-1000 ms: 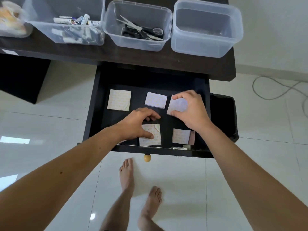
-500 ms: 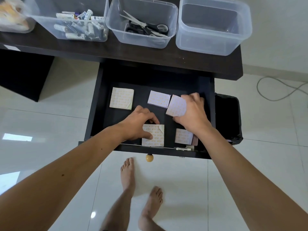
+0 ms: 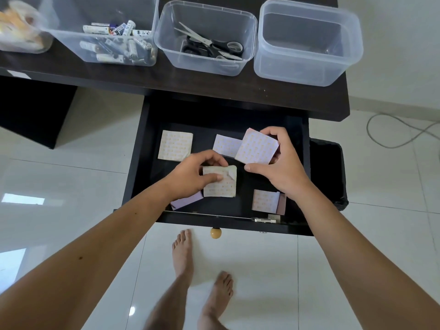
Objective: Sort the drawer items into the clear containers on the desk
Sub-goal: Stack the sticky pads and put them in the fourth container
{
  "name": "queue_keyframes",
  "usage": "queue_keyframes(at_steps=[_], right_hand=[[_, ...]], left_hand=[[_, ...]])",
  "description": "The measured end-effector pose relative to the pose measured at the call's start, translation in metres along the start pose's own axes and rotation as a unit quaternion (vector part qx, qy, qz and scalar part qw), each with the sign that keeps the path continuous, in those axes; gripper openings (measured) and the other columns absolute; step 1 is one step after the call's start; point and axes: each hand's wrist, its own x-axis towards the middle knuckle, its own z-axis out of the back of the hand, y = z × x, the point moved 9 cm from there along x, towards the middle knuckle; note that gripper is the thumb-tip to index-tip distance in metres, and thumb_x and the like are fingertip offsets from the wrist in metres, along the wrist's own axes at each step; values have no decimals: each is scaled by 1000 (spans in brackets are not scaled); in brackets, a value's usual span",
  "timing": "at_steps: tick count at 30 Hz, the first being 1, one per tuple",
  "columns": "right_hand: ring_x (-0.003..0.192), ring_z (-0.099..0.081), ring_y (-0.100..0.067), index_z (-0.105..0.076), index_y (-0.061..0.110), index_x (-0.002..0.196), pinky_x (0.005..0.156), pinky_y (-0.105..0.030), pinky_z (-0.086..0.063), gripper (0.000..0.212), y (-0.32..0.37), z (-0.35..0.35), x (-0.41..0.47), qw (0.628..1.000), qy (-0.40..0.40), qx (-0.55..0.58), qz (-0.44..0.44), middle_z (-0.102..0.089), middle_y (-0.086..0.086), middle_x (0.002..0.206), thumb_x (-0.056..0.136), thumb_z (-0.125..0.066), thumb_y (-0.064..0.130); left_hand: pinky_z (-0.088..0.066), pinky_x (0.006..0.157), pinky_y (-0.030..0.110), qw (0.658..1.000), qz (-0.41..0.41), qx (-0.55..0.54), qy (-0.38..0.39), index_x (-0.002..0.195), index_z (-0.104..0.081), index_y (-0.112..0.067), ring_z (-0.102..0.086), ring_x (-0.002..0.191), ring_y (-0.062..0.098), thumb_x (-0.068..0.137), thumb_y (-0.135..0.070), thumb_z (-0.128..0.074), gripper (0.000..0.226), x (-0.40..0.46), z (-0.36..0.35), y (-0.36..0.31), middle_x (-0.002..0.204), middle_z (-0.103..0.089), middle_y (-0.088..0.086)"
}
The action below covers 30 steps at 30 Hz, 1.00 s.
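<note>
The head camera looks down at two bare feet [image 3: 202,277] on white floor tiles [image 3: 333,270]. Just past them is the open black drawer [image 3: 140,158] with one round knob [image 3: 215,233] on its front.

Six paper pads are in view. Near the front, one purple pad [image 3: 187,201] peeks out from under the left arm. One pad with a pink edge [image 3: 267,201] lies at the front right. The left hand [image 3: 192,177] pinches a cream pad [image 3: 220,184] in the middle of the drawer, thumb on top and fingers curled over its far edge. This pad has one corner peeled up. The right hand [image 3: 281,167] pinches another pad [image 3: 257,150], thumb at the near corner and fingers bent over the far side. That pad is tilted, and it looks lifted off the drawer floor. Behind it, one pale purple pad [image 3: 225,145] lies flat, partly hidden. One more cream pad [image 3: 175,146] lies flat at the back left, apart from the rest.

Right of the drawer stands one black bin [image 3: 329,177].

Farther off, four clear containers sit in a row on the dark desk [image 3: 214,84]. The left one [image 3: 21,32] holds something yellow and blurry. The next [image 3: 107,32] holds many batteries [image 3: 119,47]. The third [image 3: 204,36] holds scissors [image 3: 209,46]. The right one [image 3: 307,41] has no pads in it. One grey cable [image 3: 402,136] loops on the floor.
</note>
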Motion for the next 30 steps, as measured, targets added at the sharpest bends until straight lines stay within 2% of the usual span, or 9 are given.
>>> queue_keyframes(at_steps=[2,6,11,15,19,22,26,28,30], right_hand=[[119,-65,-15,-54,41,126,91,-33,-61,74,0,-2,0,998,10,55,-3,-64,7,128,75,-92,5],[115,-70,-12,-61,35,131,96,-31,-60,53,-3,-9,-1,992,19,121,-17,-73,3,122,94,-74,0],[116,-70,-18,-70,35,127,101,-35,-59,42,-2,-26,-2,988,67,136,-22,-74,-2,122,101,-65,3],[116,-70,-12,-73,37,128,100,-32,-58,41,2,-20,3,990,48,130,-3,-75,4,120,102,-65,6],[113,-71,-15,-73,36,129,102,-32,-58,41,4,-26,7,990,66,126,2,-75,2,116,102,-66,6],[109,-70,-30,-75,37,125,98,-39,-61,42,5,-38,11,992,68,110,11,-73,-11,116,98,-72,6],[95,-71,-20,-75,35,124,80,-32,-61,40,14,-45,15,994,68,82,31,-70,-7,117,95,-76,7],[96,-70,-18,-76,41,122,86,-33,-62,41,17,-51,15,995,76,50,46,-64,-7,119,95,-77,10],[95,-68,-15,-77,46,118,95,-32,-60,42,22,-59,13,994,91,19,53,-58,-4,119,95,-78,12]], left_hand=[[-65,83,48,999,13,-32,-21,116,-68,-27,-71,110,16,99,-10,-69,25,2,7,3,115,-71,-3],[-62,73,26,994,48,-75,-55,118,-68,-28,-73,112,14,101,-12,-67,23,3,17,10,118,-74,-3],[-64,87,43,992,57,-72,-89,116,-68,-33,-75,106,21,104,-15,-63,23,7,24,13,113,-77,2],[-55,89,71,990,63,-69,-101,114,-70,-45,-68,107,52,104,-22,-58,28,8,29,16,116,-70,28],[-56,102,58,987,54,-123,-92,123,-69,-34,-71,116,29,110,-17,-47,31,6,29,9,123,-71,17],[-58,101,51,981,40,-177,-67,136,-60,-19,-71,118,22,111,-18,-49,27,6,23,-1,125,-72,8],[-60,98,40,976,7,-215,-38,151,-46,-26,-71,118,26,97,-13,-72,61,2,22,-8,127,-69,17],[-60,99,38,981,-5,-195,-21,151,-47,-26,-69,119,24,91,-3,-77,71,-2,20,-12,130,-66,16],[-60,100,41,983,-8,-184,-15,146,-54,-22,-68,121,22,90,0,-77,64,-8,21,-14,134,-65,10]])
